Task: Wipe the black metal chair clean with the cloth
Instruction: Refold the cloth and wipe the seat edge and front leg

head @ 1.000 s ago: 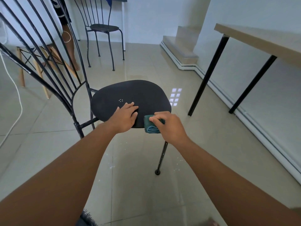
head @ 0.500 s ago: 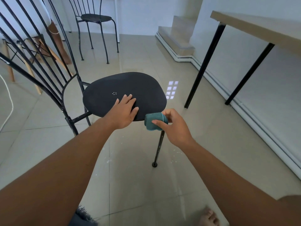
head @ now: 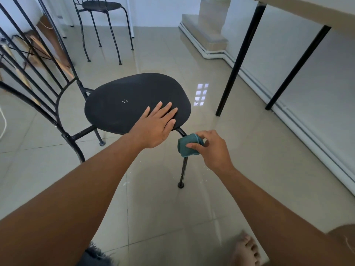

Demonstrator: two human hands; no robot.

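The black metal chair [head: 123,110] stands on the tiled floor, its rounded seat facing me and its barred backrest at the left. My left hand [head: 156,126] rests flat on the seat's near right edge, fingers straight. My right hand [head: 213,150] grips a folded teal cloth [head: 189,147] just below the seat's front right corner. The cloth is wrapped against the top of the chair's front leg [head: 183,169].
A second black chair [head: 101,20] stands at the back. A table with black legs [head: 239,58] is at the right, beside a low step [head: 205,33]. A wooden-legged chair with a person's leg shows behind the backrest. My bare foot [head: 246,248] is at bottom right.
My right hand has carried the cloth off the seat's front edge and down onto the top of the front leg. My left hand's fingers have spread flatter on the seat.
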